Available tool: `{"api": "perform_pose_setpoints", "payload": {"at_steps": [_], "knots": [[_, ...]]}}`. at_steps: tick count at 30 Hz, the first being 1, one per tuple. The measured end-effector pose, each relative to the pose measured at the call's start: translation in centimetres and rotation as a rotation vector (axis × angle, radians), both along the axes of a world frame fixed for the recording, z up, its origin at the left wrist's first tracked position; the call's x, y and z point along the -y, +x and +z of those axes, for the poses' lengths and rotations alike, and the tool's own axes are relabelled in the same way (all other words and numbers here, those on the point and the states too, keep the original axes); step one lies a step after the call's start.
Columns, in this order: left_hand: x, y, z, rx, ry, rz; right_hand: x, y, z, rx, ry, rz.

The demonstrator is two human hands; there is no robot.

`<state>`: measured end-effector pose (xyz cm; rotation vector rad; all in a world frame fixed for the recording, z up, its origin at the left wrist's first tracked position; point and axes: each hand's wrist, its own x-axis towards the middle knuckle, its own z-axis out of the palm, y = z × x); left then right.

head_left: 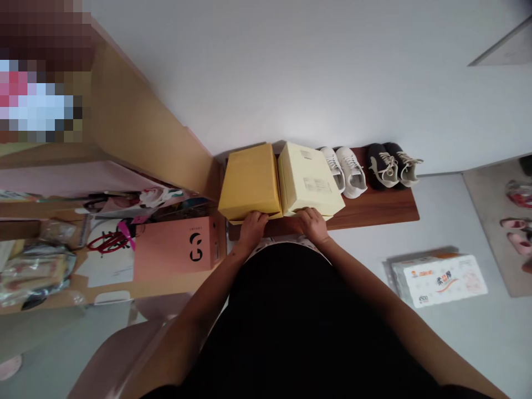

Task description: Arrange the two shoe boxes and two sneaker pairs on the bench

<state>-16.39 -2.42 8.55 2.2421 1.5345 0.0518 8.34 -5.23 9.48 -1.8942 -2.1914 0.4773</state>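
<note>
Your left hand lay on the front edge of a mustard-yellow cardboard box, and your right hand lay on the front edge of a pale cream cardboard box. The fingers of both hands were together and bent against the box edges, but you could not tell from this view whether they were gripping or only resting there.

The two boxes stood side by side and touching, on a reddish-brown wooden board along the white wall. The cream box carried small printed labels on its top. Just beside it on the board, to the right, sat a pair of white lace-up sneakers, then a pair of dark grey sneakers with beige laces.

To your left, a salmon-pink rectangular box with a black mark stood beside the board, in front of a light wooden shelf unit crowded with packets. To your right, a plastic-wrapped pack of white tissues lay on the pale floor, near a beige mat holding pink and red slippers.
</note>
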Motion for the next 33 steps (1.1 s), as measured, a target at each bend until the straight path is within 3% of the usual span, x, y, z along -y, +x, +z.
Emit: {"api": "perform_pose_setpoints", "payload": {"at_steps": [3,7,12,16,22,27,30,33], "knots": [[0.1,0.2,-1.9,-0.044,-0.038,-0.084,-0.1,-0.1,-2.2,0.115,-0.099,0.087],[0.0,0.5,-3.5,-0.07,-0.067,-0.092,-0.3,0.4,-4.4,0.173,-0.149,0.128],[-1.2,0.7,-5.2,-0.108,-0.091,-0.086,-1.9,0.8,-5.8,0.172,-0.21,0.13],[-1.8,0.6,-5.7,-0.137,-0.122,-0.116,-2.7,0.8,-6.6,0.115,-0.278,0.059],[0.1,0.7,-4.8,-0.199,-0.119,-0.074,0.5,2.4,-7.7,-0.216,-0.058,-0.078],[0.6,1.5,-2.7,-0.116,-0.277,0.046,2.2,7.8,-7.3,-0.331,0.135,-0.401],[-1.1,5.0,-0.8,0.136,-0.359,0.008,0.5,12.2,-6.0,-0.301,0.12,-0.582],[-3.2,12.3,0.7,0.389,-0.371,-0.019,-3.3,16.1,-4.7,-0.206,0.016,-0.635]]}}
